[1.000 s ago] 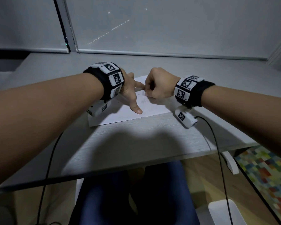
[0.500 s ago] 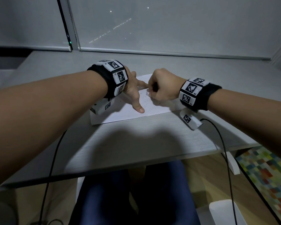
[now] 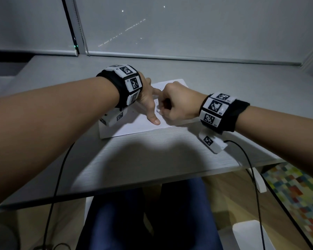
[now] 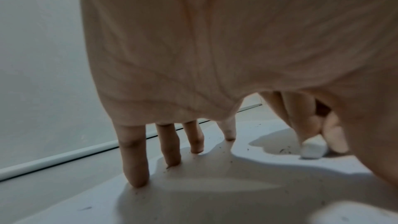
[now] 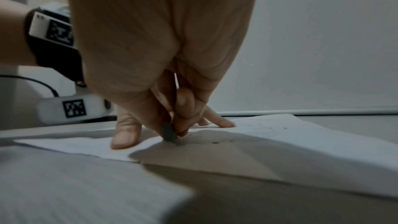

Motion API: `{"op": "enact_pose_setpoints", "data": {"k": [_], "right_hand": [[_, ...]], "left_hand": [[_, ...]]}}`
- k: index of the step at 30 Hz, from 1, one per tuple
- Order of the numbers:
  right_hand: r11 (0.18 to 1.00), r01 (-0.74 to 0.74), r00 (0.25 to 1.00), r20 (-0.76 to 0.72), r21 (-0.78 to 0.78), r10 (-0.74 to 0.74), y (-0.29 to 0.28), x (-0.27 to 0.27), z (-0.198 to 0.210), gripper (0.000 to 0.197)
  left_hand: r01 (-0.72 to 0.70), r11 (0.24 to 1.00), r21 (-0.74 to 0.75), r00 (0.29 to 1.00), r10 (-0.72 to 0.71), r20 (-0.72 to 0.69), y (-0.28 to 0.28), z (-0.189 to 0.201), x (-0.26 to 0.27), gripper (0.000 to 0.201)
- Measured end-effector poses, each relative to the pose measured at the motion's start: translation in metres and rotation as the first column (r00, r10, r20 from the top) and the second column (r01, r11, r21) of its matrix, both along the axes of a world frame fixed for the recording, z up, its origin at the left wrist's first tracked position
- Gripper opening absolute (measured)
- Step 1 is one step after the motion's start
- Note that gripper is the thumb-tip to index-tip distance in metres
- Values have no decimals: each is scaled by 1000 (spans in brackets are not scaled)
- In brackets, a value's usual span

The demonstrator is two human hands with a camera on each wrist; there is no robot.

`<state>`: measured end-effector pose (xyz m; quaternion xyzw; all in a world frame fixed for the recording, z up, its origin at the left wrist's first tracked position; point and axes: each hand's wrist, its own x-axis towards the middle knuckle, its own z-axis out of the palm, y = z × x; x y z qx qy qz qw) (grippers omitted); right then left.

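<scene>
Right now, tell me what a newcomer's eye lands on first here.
The right hand at centre, pinching a small eraser down onto a white sheet of paper. Beside it the left hand presses the sheet with spread fingers, and dark crumbs dot the paper.

Left hand point(image 3: 147, 99) spread, fingers point(image 4: 135, 159) straight; right hand point(image 3: 177, 103) curled, pinching

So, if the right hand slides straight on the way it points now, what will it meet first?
Probably the left hand: the right hand, pinching the eraser on the paper, points at its spread thumb and forefinger, pressed close ahead. Which finger first, I cannot tell.
</scene>
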<state>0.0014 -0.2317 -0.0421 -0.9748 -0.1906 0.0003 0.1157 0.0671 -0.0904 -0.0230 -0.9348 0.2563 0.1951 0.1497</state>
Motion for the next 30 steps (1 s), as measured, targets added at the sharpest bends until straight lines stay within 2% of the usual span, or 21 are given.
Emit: {"op": "enact_pose_setpoints", "data": {"k": [2, 7, 13, 18, 22, 24, 27, 30], "right_hand": [[1000, -5, 1000, 0, 7, 5, -1, 0, -1, 17], [995, 100, 995, 17, -10, -99, -24, 15, 4, 15], [1000, 0, 1000, 20, 25, 0, -10, 0, -4, 17], [994, 111, 993, 30, 6, -111, -26, 21, 0, 15], [1000, 22, 999, 26, 19, -22, -10, 14, -5, 15], [999, 28, 1000, 10, 38, -28, -10, 14, -7, 16], [993, 119, 992, 28, 15, -120, -24, 21, -5, 17], [986, 167, 986, 21, -11, -167, -41, 25, 4, 17]], "left_hand": [[-2, 1000, -3, 1000, 2, 1, 0, 0, 1, 124], [-20, 1000, -1, 1000, 20, -10, 1, 2, -2, 130], [-7, 1000, -19, 1000, 7, -21, 0, 1, 0, 123], [-36, 999, -29, 999, 35, -17, 2, 2, -2, 131], [-11, 1000, -29, 1000, 11, -4, 4, 2, -1, 129], [-1, 999, -45, 1000, 1, 4, 6, 1, -1, 135], [2, 996, -87, 1000, 1, 28, 9, 0, -3, 152], [1, 992, -125, 999, -6, -45, 19, 4, -1, 159]]}}
